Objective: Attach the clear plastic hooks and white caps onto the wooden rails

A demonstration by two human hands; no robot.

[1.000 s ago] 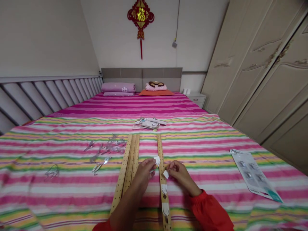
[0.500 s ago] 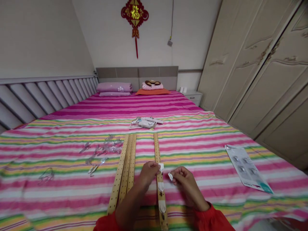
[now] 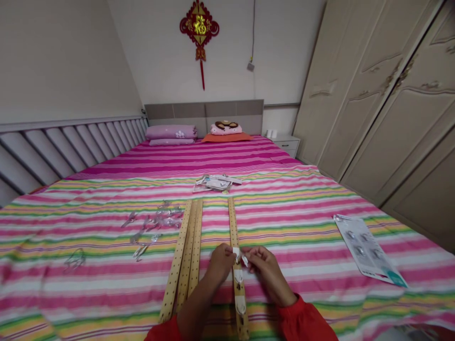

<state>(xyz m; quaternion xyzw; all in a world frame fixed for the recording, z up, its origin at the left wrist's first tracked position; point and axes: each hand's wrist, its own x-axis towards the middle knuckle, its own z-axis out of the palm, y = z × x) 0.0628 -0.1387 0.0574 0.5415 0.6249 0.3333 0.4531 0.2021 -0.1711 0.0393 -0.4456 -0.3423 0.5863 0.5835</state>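
Pinching in tight over a perforated wooden strip point(image 3: 232, 222), the left hand point(image 3: 221, 264) is closing on a white plastic hook point(image 3: 236, 253), and the right hand point(image 3: 265, 270) is gripping a small white tab point(image 3: 245, 260) in its fingertips, just beside it. Two more white hooks point(image 3: 239, 276) are sitting lower on that strip. Three matching wooden strips point(image 3: 185, 258) are lying side by side just left of the hands, with torn clear blister packaging point(image 3: 156, 220) scattering beyond them. Over on the right, well apart from the hands, a blister card point(image 3: 368, 251) is lying near the bed's edge, its pockets holding small hooks (hard to make out from up here). A pile of backing cards point(image 3: 215, 183) is sitting past the strips' far ends, and the striped bedspread point(image 3: 284, 213) is spreading out all around.
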